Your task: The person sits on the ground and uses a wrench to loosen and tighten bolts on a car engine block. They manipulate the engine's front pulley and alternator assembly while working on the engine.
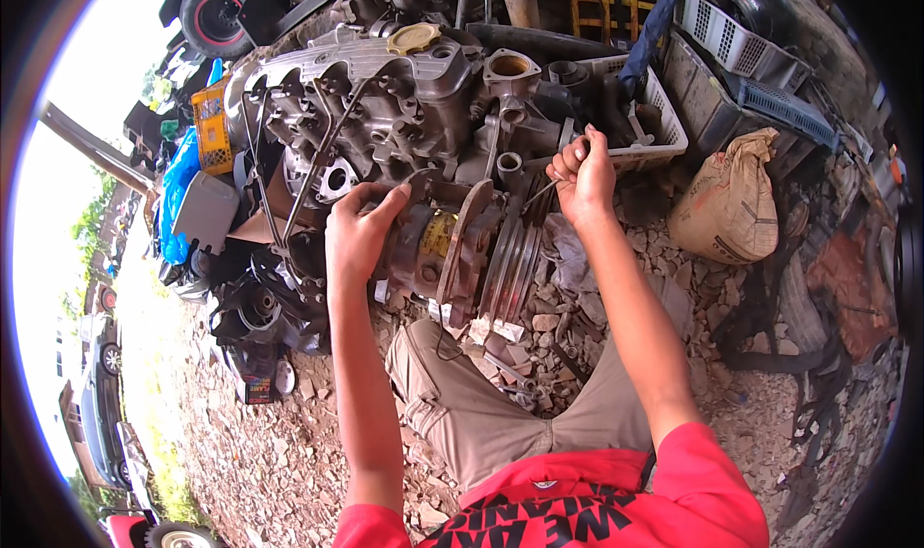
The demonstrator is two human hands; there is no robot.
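Note:
A large metal engine (385, 115) with bent fuel pipes lies in front of me. On its near side sits a rusty round unit with a yellow label (436, 235), flanked by curved metal brackets (465, 226). Beside that is a grooved pulley (510, 271). My left hand (358, 229) is curled at the unit's left end, thumb against a bracket edge; its fingertips are partly hidden. Raised right of the pulley, my right hand (584, 180) is closed around a thin metal rod (541, 194), which points down-left toward the pulley. The rod's far end is hard to make out.
A white crate (664, 115) of metal parts stands behind my right hand, with a tan sack (729, 200) to its right. At the left are a yellow crate (212, 125), a grey container (205, 211) and dark engine parts (265, 303). Broken stones (289, 461) cover the ground.

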